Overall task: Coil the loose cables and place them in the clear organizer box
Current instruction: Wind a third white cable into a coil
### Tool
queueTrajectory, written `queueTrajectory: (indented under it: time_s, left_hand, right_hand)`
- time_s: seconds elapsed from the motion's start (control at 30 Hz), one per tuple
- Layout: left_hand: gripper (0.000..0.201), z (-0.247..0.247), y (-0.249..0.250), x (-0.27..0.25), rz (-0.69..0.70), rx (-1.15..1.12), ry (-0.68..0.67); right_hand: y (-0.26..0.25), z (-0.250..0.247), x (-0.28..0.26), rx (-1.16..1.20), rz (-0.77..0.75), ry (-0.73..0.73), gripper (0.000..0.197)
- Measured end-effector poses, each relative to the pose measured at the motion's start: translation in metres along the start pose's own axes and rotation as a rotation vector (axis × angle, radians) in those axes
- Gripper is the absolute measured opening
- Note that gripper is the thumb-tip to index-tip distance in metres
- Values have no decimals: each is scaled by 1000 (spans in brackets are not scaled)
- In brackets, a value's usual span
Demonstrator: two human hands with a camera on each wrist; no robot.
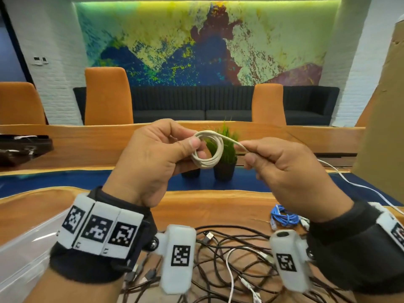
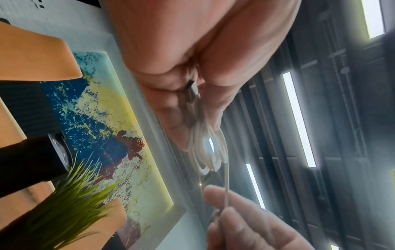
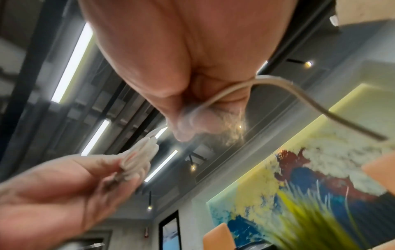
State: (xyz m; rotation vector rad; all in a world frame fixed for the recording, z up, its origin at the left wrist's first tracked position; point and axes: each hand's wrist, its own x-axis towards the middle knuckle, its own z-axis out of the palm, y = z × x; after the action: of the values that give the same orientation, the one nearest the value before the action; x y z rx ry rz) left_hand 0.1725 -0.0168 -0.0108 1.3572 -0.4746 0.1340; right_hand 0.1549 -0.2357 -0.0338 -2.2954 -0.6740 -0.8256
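My left hand (image 1: 192, 145) pinches a small coil of white cable (image 1: 207, 164) between thumb and fingers, held up above the table. My right hand (image 1: 247, 153) pinches the strand leaving the coil's top, just to its right. In the left wrist view the coil (image 2: 205, 152) hangs from my fingers with a dark plug (image 2: 193, 91) tucked among them. The right wrist view shows the cable (image 3: 278, 82) passing through my right hand (image 3: 188, 125) and off to the right. The clear organizer box (image 1: 26, 248) sits at the lower left. A tangle of loose black cables (image 1: 229, 239) lies under my wrists.
A bundled blue cable (image 1: 284, 217) and a white cable (image 1: 230, 270) lie on the wooden table (image 1: 196, 211). A white strand (image 1: 349, 182) trails off to the right. Two potted grass plants (image 1: 227, 154) stand behind the coil. A tall cardboard box (image 1: 382, 127) fills the right side.
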Motion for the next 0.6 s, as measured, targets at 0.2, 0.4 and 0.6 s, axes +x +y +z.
queueTrajectory:
  time_s: [0.2, 0.4, 0.6]
  left_hand:
    - [13, 0, 1, -2, -19, -68, -13]
    - [10, 8, -3, -4, -39, -48, -85]
    - [11, 11, -4, -6, -11, -28, -131]
  right_hand:
    - [16, 11, 0, -395, 48, 66, 21]
    - [28, 1, 1, -429, 52, 377, 17]
    - [13, 0, 2, 209, 175, 538, 16]
